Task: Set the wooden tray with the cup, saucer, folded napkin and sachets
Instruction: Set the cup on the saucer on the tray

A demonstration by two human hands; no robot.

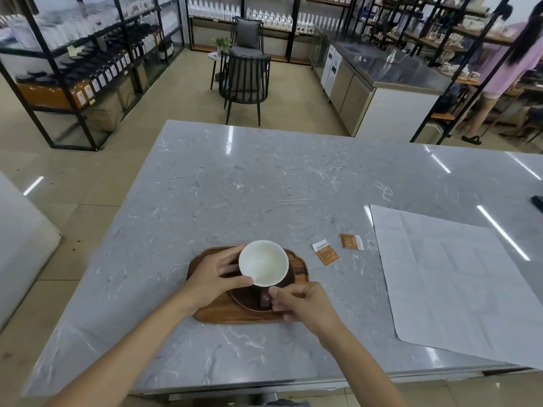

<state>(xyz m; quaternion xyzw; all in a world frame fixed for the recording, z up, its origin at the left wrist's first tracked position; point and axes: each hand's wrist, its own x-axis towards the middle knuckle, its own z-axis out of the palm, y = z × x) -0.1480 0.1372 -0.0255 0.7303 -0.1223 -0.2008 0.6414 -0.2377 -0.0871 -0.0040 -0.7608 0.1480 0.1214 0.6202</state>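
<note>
A wooden tray (pixel 211 314) lies near the front edge of the grey marble table. On it rests a dark brown saucer (pixel 249 295), and over the saucer is a cup (pixel 263 262), white inside and brown outside. My left hand (pixel 216 276) grips the cup's left side between thumb and fingers. My right hand (pixel 302 301) pinches the cup's brown handle (pixel 265 299) at the saucer's near edge. Two orange and white sachets (pixel 326 252) (pixel 351 241) lie flat on the table right of the tray. I see no folded napkin.
A large creased sheet of white paper (pixel 458 283) covers the table's right side. A dark object (pixel 537 202) pokes in at the right edge. Beyond the table stand black chairs (pixel 245 83), shelving, a steel counter (pixel 382 71) and a person (pixel 505 63).
</note>
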